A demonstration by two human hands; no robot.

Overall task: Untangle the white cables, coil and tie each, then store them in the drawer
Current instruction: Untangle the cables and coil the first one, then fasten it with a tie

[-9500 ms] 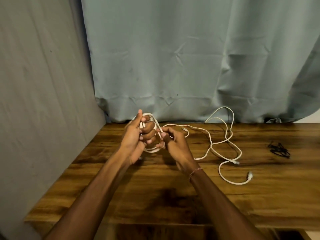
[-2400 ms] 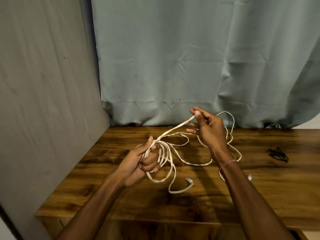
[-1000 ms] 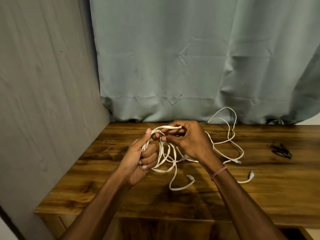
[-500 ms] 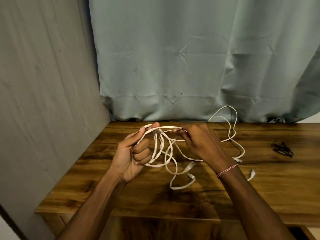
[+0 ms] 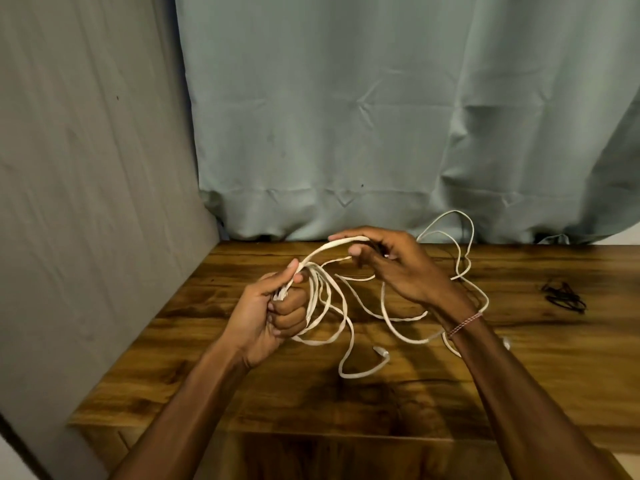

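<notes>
My left hand (image 5: 273, 313) grips a bunch of loops of a flat white cable (image 5: 325, 306) above the wooden table (image 5: 346, 403). From that fist one strand arches up to the right, where my right hand (image 5: 391, 265) pinches it between fingers and thumb. Loose loops hang below my hands, and one plug end (image 5: 381, 353) lies on the table. A second, thinner white cable (image 5: 464, 244) loops behind my right hand by the curtain. Its plug (image 5: 506, 342) shows beside my right forearm. No drawer is in sight.
Small black ties (image 5: 564, 297) lie on the table at the far right. A grey-green curtain (image 5: 381, 116) hangs behind the table and a grey wall (image 5: 86, 202) closes the left side. The table's front edge runs below my forearms.
My right hand has drawn away from the left hand, up and to the right, pulling one strand out into an arch. The left hand keeps its grip on the bunched loops.
</notes>
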